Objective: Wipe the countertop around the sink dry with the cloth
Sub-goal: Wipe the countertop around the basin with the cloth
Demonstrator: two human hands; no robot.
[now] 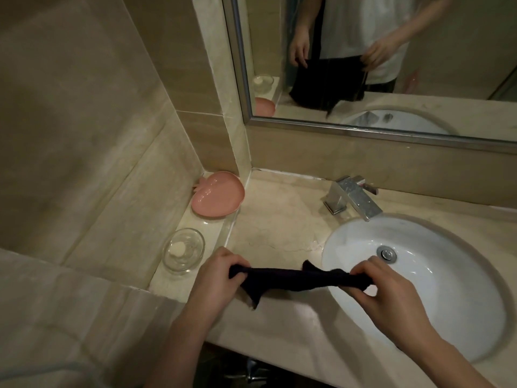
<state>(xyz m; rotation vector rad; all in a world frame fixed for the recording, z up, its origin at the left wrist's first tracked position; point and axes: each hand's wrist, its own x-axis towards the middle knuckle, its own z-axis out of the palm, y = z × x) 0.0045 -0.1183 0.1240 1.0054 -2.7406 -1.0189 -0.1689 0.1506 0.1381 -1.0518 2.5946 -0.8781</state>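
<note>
We start with the worktop (279,219), a pale stone slab that wraps the sink (419,289); the white bowl sits toward its right side, with the tap (351,198) at the back edge behind it. The mirror (391,65) hangs above the back wall. Along the left edge runs a raised ledge, and on it a pink dish (216,194) stands at the back corner with a glass bowl (183,250) nearer the front, a small pale lump inside it.

The cloth (296,278) is dark and bunched into a band, stretched in the air over the front of the worktop, its right end above the sink's left rim. It does not seem to lie on the stone yet. Our left hand (218,278) grips the left end with fingers curled round it; our right hand (391,289) pinches the right end between thumb and fingers.

We judge that this is the readying step: the cloth is being pulled straight or gathered, and wiping has not begun. A faint sheen shows left of the sink rim, though we cannot tell for sure that it is water.

Next, we would need to fold the cloth into a flat pad, press it down on the stone left of the sink, and sweep along the rim, keeping clear of the ledge and the glass bowl.
</note>
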